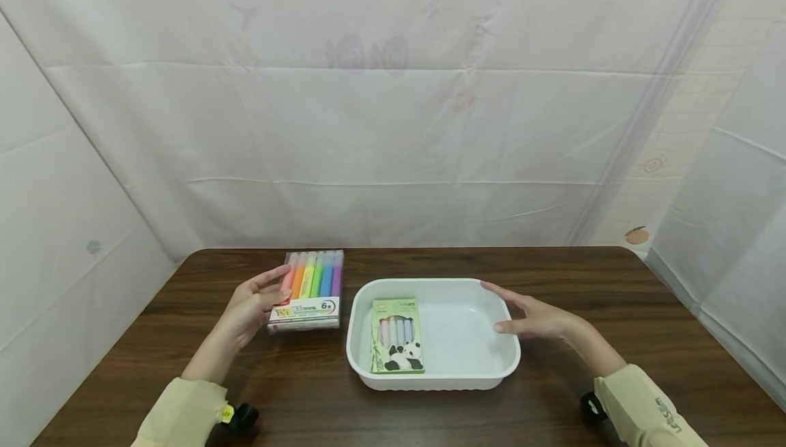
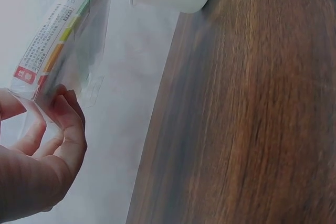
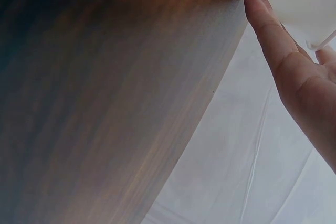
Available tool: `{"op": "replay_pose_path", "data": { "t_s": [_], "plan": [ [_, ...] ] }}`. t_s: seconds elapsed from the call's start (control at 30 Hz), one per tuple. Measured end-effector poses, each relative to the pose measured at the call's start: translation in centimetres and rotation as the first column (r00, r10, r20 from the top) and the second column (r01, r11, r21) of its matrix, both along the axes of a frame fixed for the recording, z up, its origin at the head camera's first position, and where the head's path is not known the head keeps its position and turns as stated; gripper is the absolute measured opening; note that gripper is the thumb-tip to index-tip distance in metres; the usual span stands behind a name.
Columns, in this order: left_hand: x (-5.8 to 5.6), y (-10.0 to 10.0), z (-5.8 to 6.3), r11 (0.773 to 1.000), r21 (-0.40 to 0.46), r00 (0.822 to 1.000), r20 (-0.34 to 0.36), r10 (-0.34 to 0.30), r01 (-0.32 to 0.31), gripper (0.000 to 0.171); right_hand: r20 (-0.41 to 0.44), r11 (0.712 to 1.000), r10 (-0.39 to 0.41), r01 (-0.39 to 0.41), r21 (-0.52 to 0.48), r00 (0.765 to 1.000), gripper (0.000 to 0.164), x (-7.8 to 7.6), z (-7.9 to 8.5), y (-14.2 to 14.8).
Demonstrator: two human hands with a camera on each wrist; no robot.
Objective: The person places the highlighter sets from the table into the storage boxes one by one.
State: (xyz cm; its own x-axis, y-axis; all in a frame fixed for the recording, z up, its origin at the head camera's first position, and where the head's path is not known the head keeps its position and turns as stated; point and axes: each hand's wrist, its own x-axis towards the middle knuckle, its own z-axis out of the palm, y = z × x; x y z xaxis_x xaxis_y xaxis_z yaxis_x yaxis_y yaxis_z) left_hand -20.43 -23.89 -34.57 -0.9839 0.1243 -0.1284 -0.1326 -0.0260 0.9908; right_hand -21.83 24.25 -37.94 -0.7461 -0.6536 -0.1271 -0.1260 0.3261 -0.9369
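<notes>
In the head view, my left hand (image 1: 248,307) grips the left side of a clear pack of highlighters (image 1: 319,280), several colours in a row from pink to purple. The left wrist view shows the pack (image 2: 65,38) held up off the table, with thumb and fingers (image 2: 71,124) on its edge. My right hand (image 1: 543,317) holds the right rim of a white plastic tray (image 1: 473,338), thumb over the rim and fingers along the outside. Inside the tray, on its left, lies a green box of pens (image 1: 396,321) with a panda picture.
Both the tray and the hands are over a dark wood-grain table (image 1: 295,392). A pale printed cloth (image 1: 393,160) hangs behind the table's far edge, with more white cloth at both sides.
</notes>
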Motion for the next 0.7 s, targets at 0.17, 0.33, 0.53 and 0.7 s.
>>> {"op": "replay_pose_path", "data": {
  "t_s": [0.17, 0.33, 0.53, 0.7],
  "plan": [
    [0.2, 0.4, 0.1, 1.0, -0.007, 1.0, -0.004, -0.008, 0.008, 0.066, 0.003, 1.0, -0.01, 0.01, 0.008, 1.0, 0.079, -0.1, 0.0, 0.0],
    [0.3, 0.8, 0.3, 1.0, -0.015, 1.0, -0.005, -0.014, 0.014, 0.066, 0.001, 1.0, -0.017, 0.017, 0.023, 1.0, 0.079, -0.1, -0.1, 0.0],
    [0.4, 1.1, 0.3, 1.0, -0.012, 1.0, -0.006, -0.014, 0.014, 0.065, -0.018, 1.0, -0.005, 0.005, 0.015, 1.0, 0.079, 0.1, 0.1, -0.1],
    [0.4, 1.5, 0.2, 1.0, -0.018, 1.0, -0.007, -0.017, 0.017, 0.064, -0.029, 1.0, -0.005, 0.005, 0.023, 1.0, 0.079, 0.1, 0.2, -0.1]
  ]
}}
